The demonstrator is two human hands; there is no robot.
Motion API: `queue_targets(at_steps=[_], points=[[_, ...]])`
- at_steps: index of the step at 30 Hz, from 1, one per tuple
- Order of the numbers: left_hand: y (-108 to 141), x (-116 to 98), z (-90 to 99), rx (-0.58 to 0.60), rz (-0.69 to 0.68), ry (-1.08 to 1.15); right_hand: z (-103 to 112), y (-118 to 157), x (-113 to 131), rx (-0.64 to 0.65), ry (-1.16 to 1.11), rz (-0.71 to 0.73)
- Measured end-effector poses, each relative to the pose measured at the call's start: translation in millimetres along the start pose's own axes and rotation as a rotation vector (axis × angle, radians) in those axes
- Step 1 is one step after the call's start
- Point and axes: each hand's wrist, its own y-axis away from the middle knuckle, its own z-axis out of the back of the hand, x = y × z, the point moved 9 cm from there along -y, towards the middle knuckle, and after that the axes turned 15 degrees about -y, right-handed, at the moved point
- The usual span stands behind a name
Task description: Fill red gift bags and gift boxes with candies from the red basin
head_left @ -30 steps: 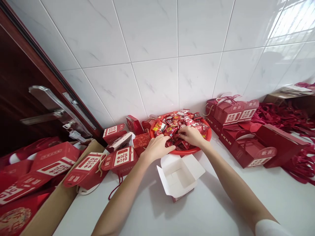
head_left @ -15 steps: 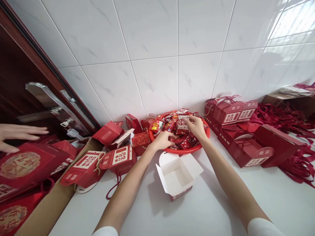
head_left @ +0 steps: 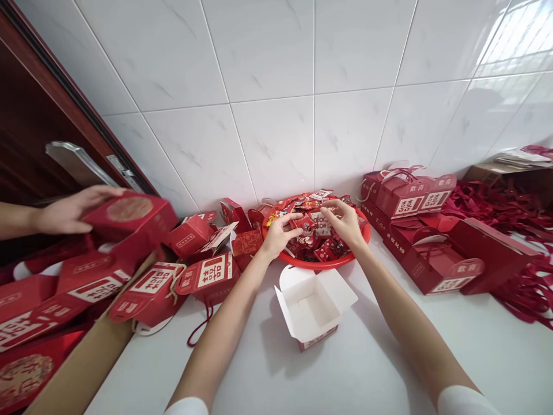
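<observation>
A red plastic basin [head_left: 317,266] heaped with wrapped sweets sits against the wall. Over its left part, my left hand [head_left: 276,237] pinches a small red candy packet [head_left: 305,222] between thumb and fingers. My right hand [head_left: 344,223] reaches over the right side, its fingertips closed at the edge of a white-and-red candy packet [head_left: 321,223]. In front of the basin stands a small gift box [head_left: 290,316], white inside, with its flaps spread; no sweets show in it.
At left, another person's hand [head_left: 71,214] grips a red gift box [head_left: 133,213] above a cardboard carton [head_left: 93,351] full of red boxes. Red boxes [head_left: 211,276] lie left of the basin. More boxes [head_left: 408,199] and red ribbons [head_left: 496,207] are at right.
My left hand has lifted slightly from the sweets with a red packet. My right hand stays near the white-and-red packet. The other person's hand has moved right and now holds a red box.
</observation>
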Motion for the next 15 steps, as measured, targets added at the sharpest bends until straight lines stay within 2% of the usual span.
queue_targets(at_steps=[3, 5, 11, 15], points=[[-1, 0, -0.1, -0.020, -0.010, 0.026, -20, 4, -6, 0.194, -0.049, -0.037], [-2, -1, -1.4, -0.010, -0.024, 0.038, -26, 5, -14, 0.257, -0.068, -0.074], [-1, -5, -6.9, 0.063, -0.099, 0.035, -28, 6, -17, 0.318, -0.122, -0.087], [-1, -1, -8.7, 0.084, -0.080, 0.071, -23, 5, -10, 0.268, -0.127, -0.071]])
